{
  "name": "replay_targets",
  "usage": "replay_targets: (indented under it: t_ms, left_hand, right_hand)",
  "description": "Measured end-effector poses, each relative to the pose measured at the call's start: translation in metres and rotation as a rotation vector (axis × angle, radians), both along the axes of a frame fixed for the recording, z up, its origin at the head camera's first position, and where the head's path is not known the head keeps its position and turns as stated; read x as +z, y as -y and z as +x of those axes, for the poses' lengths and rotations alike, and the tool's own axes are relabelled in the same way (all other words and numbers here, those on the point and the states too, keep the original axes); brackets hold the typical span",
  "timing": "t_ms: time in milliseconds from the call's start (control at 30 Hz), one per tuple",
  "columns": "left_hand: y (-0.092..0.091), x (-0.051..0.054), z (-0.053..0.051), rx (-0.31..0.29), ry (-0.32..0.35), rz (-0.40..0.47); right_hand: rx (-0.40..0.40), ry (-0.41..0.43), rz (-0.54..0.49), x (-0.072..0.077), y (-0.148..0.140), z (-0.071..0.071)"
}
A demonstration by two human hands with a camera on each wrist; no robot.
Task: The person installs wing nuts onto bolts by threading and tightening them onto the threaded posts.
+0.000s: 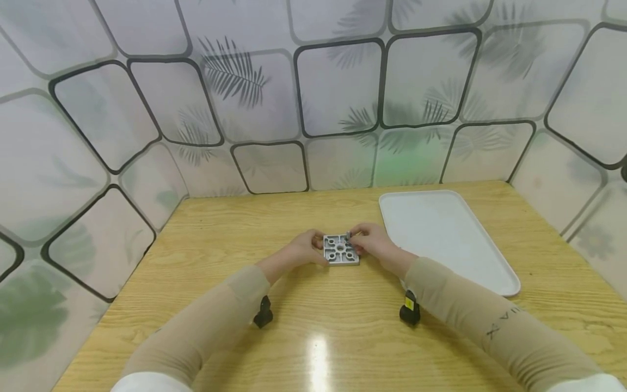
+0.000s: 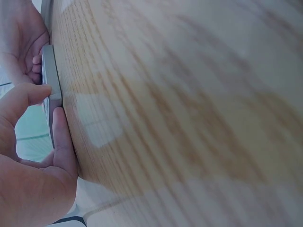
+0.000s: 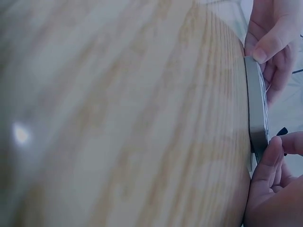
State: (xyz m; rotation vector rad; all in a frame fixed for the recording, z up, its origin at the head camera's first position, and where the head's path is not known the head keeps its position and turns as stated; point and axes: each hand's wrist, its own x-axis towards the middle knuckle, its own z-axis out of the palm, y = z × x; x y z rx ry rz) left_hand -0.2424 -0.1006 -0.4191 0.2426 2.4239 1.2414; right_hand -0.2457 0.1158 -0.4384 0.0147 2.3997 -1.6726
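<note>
A square grey metal plate (image 1: 340,256) with raised ribs and several round holes lies on the wooden table. My left hand (image 1: 303,249) holds its left side, the thumb near the front left corner. At the plate's back right corner, my right hand (image 1: 376,243) pinches a small screw-like piece (image 1: 348,236), which stands up over the corner hole. The right wrist view has the dark end of that piece (image 3: 282,131) between thumb and forefinger. How far it sits in the hole is hidden. In the left wrist view the plate's edge (image 2: 55,78) is seen side-on.
To the right, a white rectangular tray (image 1: 446,239) lies on the table (image 1: 235,223), partly behind the right forearm. Patterned fabric walls (image 1: 338,92) stand along the table's back and sides. A black wrist device (image 1: 263,313) shows below the left sleeve, another (image 1: 410,309) below the right.
</note>
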Motion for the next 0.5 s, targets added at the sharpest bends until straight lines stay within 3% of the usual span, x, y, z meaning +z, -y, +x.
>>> replay_targets:
  t_ms: [500]
  left_hand:
    - [-0.0001,0.001,0.001,0.002,0.004,0.016]
  right_hand:
    - [-0.053,-0.017,0.088,0.0023,0.0042,0.0022]
